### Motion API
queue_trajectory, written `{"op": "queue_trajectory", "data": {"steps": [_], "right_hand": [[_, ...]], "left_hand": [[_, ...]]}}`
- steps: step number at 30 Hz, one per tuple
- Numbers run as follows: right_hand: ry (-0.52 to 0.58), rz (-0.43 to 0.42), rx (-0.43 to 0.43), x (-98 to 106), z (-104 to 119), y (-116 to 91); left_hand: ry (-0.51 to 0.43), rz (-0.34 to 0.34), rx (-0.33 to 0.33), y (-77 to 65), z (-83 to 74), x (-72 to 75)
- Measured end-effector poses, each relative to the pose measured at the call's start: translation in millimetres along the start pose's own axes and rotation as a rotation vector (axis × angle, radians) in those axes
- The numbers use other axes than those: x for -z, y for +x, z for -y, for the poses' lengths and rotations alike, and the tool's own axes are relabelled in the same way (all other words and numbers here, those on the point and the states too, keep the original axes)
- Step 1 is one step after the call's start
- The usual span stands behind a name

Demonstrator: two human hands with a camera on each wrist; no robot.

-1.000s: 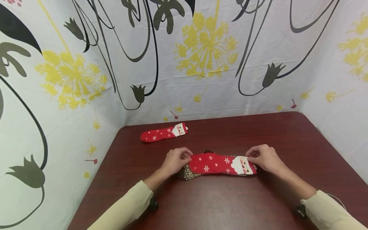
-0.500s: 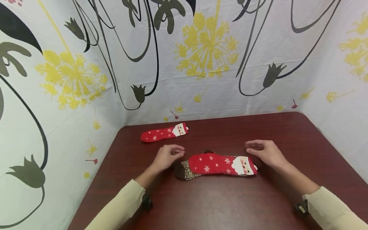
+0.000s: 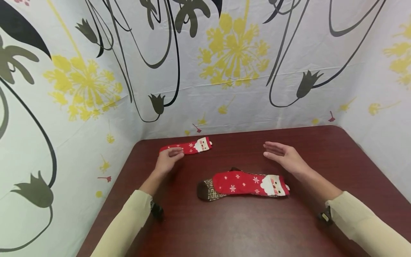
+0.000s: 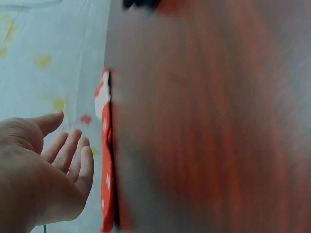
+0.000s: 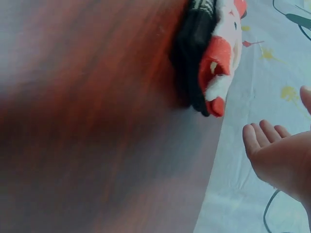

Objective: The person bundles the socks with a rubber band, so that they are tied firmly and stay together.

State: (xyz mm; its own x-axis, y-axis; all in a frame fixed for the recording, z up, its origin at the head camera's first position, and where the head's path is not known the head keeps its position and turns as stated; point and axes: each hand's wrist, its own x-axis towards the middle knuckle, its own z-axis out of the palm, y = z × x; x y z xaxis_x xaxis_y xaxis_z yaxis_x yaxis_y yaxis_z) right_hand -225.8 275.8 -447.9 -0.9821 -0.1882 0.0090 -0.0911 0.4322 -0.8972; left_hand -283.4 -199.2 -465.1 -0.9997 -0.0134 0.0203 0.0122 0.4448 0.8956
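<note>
A red sock [image 3: 239, 182] with white snowflakes and a Santa face lies flat on top of a brown patterned sock [image 3: 205, 190], whose dark toe sticks out at the left. Farther back lies a second red Santa sock [image 3: 203, 144], its toe end partly covered by my left hand [image 3: 167, 159] in the head view. The left hand holds nothing, its fingers loosely bent beside that sock [image 4: 107, 160] in the left wrist view. My right hand [image 3: 287, 157] hovers behind the stacked pair's Santa end, fingers fairly straight and holding nothing.
The dark red-brown table [image 3: 244, 221] carries the socks. White cloth [image 3: 237, 107] printed with flowers stands behind it and at both sides. Dark straps with small devices sit at both wrists.
Both hands have let go of the stacked red sock. The left hand has moved left and back to the far sock; the right hand has lifted and moved back. The stacked pair stays in place.
</note>
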Motion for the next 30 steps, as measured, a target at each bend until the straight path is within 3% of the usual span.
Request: {"op": "queue_trajectory", "data": {"steps": [6, 11, 15, 19, 23, 26, 30], "right_hand": [[0.060, 0.028, 0.036, -11, 12, 19], [0.084, 0.051, 0.065, -25, 19, 36], [0.100, 0.071, 0.070, -35, 23, 48], [0.116, 0.073, 0.060, -42, 29, 60], [0.122, 0.071, 0.057, -46, 36, 72], [0.129, 0.070, 0.056, -49, 40, 79], [0.135, 0.080, 0.057, -55, 44, 87]], "left_hand": [[-0.045, -0.162, 0.112, 22.3, 11.5, 20.8], [0.101, -0.276, 0.193, 37.2, 23.1, 31.1], [0.199, -0.324, 0.234, 44.0, 28.7, 36.0], [0.268, -0.314, 0.237, 48.4, 31.0, 35.2], [0.386, -0.247, 0.229, 49.7, 32.5, 29.4], [0.468, -0.207, 0.213, 47.1, 32.0, 23.8], [0.499, -0.189, 0.178, 40.6, 28.5, 17.6]]}}
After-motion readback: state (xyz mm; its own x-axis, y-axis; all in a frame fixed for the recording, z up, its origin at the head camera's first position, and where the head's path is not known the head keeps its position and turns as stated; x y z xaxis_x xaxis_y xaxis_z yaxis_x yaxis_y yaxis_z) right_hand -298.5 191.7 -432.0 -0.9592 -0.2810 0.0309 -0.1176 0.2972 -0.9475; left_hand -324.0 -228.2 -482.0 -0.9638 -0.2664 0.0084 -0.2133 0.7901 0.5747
